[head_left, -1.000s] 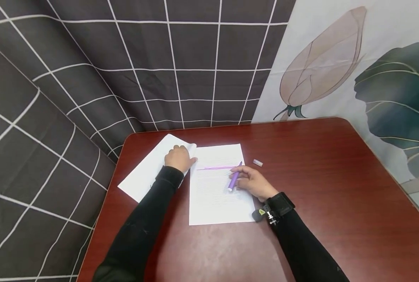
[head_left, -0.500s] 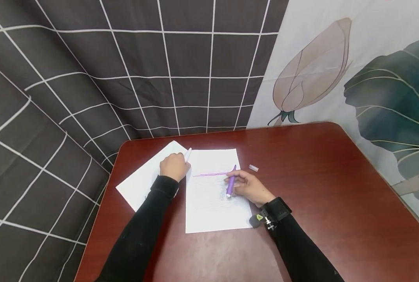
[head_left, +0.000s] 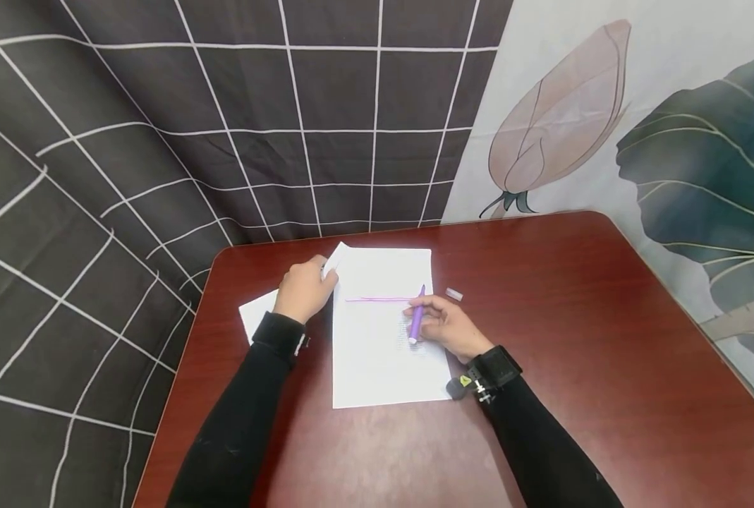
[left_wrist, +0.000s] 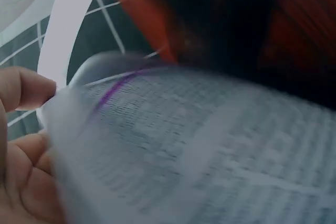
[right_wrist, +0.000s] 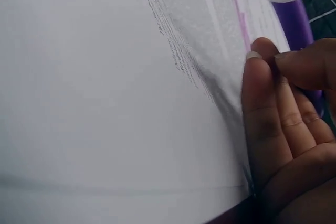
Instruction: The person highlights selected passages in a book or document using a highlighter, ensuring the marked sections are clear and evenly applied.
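Note:
In the head view, a printed sheet (head_left: 377,367) lies on the table with a purple line across its upper part. My left hand (head_left: 303,289) is at its upper left, pinching paper between thumb and finger. The left wrist view shows the pinched paper (left_wrist: 210,145) bowed, with rows of text and a purple stroke. Over the sheet's right side, my right hand (head_left: 449,328) holds a purple marker (head_left: 417,321), its pointed tip up and away from the paper. The right wrist view shows the marker's thick body (right_wrist: 294,22) behind the thumb and fingers.
A small pale cap (head_left: 454,293) lies on the red-brown table (head_left: 573,339), right of the sheet. More white paper (head_left: 258,310) shows left of my left hand. A dark grid-patterned curtain (head_left: 332,92) hangs behind the table and along its left side.
My left hand has shifted a little left, with a paper edge now raised beside its fingers. Less of the left-hand paper shows. My right hand still holds the marker in nearly the same place.

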`<control>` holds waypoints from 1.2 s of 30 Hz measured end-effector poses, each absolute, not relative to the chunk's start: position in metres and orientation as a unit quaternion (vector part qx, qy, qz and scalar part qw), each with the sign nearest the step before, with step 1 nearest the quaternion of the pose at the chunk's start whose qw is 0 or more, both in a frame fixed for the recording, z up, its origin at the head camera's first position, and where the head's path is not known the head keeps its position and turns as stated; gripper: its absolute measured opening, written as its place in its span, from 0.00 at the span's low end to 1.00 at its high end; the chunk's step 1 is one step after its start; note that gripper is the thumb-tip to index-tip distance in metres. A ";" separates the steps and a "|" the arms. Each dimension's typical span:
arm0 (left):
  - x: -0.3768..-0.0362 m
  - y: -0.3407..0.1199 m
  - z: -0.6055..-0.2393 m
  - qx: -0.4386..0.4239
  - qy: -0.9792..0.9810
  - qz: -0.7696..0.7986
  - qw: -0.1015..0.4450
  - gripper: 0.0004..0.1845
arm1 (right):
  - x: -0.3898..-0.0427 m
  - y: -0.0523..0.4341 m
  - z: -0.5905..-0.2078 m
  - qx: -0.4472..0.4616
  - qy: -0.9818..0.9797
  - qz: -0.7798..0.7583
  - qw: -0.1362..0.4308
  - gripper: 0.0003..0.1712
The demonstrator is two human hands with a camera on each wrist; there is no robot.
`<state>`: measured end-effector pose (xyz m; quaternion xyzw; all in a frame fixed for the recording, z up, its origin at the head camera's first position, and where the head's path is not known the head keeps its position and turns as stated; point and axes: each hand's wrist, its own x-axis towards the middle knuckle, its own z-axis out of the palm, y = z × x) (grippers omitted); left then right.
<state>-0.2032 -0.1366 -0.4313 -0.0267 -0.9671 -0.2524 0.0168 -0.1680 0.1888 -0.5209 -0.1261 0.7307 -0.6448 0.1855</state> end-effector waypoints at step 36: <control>-0.178 -0.134 -0.442 -0.024 -0.684 -0.724 -0.084 0.30 | -0.171 0.167 -0.513 -0.076 0.593 -0.798 0.079 0.35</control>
